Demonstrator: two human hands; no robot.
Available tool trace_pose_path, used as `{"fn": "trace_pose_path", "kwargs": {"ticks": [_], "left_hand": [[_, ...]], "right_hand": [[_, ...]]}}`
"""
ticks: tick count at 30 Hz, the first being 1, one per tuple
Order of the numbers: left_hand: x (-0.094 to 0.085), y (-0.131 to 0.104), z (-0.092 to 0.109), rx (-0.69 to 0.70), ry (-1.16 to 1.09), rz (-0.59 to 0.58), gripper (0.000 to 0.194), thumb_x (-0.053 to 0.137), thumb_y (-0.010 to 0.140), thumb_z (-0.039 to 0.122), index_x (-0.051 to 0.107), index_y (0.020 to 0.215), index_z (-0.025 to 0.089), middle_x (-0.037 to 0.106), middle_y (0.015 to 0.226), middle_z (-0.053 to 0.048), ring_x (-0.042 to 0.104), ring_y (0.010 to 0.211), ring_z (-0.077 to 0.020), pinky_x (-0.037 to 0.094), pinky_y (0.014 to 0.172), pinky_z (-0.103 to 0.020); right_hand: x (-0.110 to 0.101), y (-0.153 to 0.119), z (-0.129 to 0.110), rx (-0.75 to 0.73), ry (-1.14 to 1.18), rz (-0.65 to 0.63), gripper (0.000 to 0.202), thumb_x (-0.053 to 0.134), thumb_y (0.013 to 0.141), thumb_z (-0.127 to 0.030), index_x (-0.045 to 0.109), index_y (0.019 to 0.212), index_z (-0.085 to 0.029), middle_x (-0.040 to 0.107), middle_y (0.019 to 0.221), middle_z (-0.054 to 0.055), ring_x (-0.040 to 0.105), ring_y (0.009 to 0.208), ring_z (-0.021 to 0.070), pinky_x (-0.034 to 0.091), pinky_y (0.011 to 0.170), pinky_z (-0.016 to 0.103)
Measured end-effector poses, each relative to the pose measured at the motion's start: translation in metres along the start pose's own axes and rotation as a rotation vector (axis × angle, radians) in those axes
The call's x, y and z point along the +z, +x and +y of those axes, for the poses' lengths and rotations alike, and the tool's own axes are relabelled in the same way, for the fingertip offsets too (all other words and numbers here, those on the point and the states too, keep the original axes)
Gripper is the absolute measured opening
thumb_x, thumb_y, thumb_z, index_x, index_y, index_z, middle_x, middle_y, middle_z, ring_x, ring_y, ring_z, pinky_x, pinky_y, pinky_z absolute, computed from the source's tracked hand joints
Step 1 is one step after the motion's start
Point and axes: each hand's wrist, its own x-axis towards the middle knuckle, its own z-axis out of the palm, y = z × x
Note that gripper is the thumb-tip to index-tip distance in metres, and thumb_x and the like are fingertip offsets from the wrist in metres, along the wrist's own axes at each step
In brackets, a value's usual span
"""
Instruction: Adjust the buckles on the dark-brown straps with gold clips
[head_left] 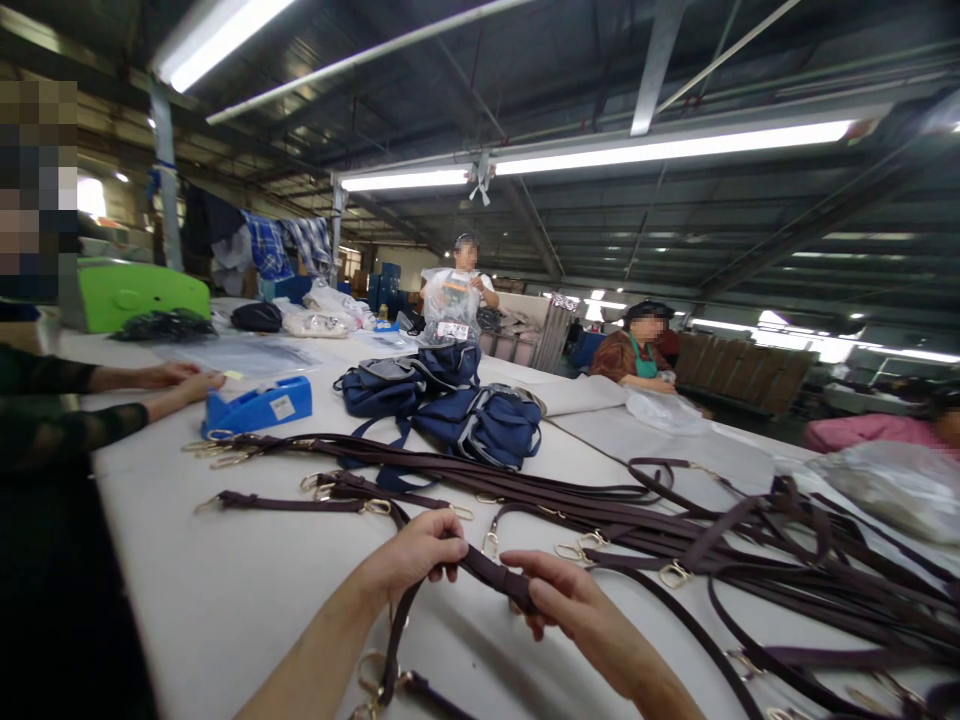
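A dark brown strap (pixel 487 570) is stretched between my two hands above the white table. My left hand (pixel 420 550) pinches it on the left side, thumb on top. My right hand (pixel 566 595) grips its other end, fingers curled around it; a bit of metal shows beneath those fingers. Part of the strap hangs below my left hand, near gold-coloured clasps (pixel 367 675) at the bottom. Just beyond my hands lies a bundle of similar brown straps (pixel 450 465) with gold-coloured clips. More straps (pixel 750 560) are heaped to the right.
Navy bags (pixel 480 425) lie mid-table. A blue tape dispenser (pixel 259 405) stands at the left, beside a co-worker's hands (pixel 187 382). Behind it is a green machine (pixel 142 295). Another person (pixel 454 295) stands across the table holding clear plastic; others sit at the right.
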Motion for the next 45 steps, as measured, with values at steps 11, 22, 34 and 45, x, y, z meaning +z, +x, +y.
{"fn": "trace_pose_path", "kwargs": {"ticks": [11, 22, 34, 45], "left_hand": [[0.003, 0.003, -0.004, 0.011, -0.027, 0.045, 0.024, 0.059, 0.064, 0.033, 0.043, 0.077, 0.020, 0.053, 0.056, 0.006, 0.050, 0.049, -0.0078, 0.020, 0.041, -0.018], [0.020, -0.007, 0.008, -0.001, -0.006, -0.112, 0.029, 0.064, 0.063, 0.025, 0.050, 0.087, 0.019, 0.057, 0.070, 0.005, 0.055, 0.054, -0.0082, 0.024, 0.043, -0.018], [0.021, -0.002, 0.003, 0.122, -0.028, -0.078, 0.022, 0.070, 0.058, 0.016, 0.066, 0.080, 0.015, 0.065, 0.072, 0.003, 0.055, 0.070, -0.0121, 0.038, 0.069, -0.024], [0.021, -0.001, 0.001, 0.123, -0.014, -0.061, 0.025, 0.071, 0.059, 0.015, 0.071, 0.084, 0.014, 0.068, 0.074, 0.001, 0.056, 0.071, -0.0123, 0.040, 0.069, -0.023]], "right_hand": [[-0.004, 0.006, 0.008, -0.122, -0.734, 0.260, 0.033, 0.061, 0.082, -0.044, 0.070, 0.106, -0.023, 0.070, 0.087, 0.007, 0.060, 0.083, 0.0261, 0.043, 0.076, 0.040], [0.029, 0.011, 0.002, -0.159, -0.426, 0.337, 0.025, 0.057, 0.086, -0.043, 0.057, 0.072, -0.022, 0.059, 0.067, -0.002, 0.051, 0.066, 0.0174, 0.038, 0.062, 0.030], [0.017, 0.005, -0.013, 0.013, -0.110, 0.246, 0.048, 0.064, 0.074, -0.064, 0.071, 0.088, -0.018, 0.064, 0.080, 0.003, 0.053, 0.078, 0.0200, 0.037, 0.069, 0.031], [0.010, 0.005, -0.010, 0.040, -0.137, 0.207, 0.042, 0.065, 0.073, -0.058, 0.065, 0.070, -0.016, 0.051, 0.064, -0.001, 0.035, 0.059, 0.0125, 0.024, 0.055, 0.028]]}}
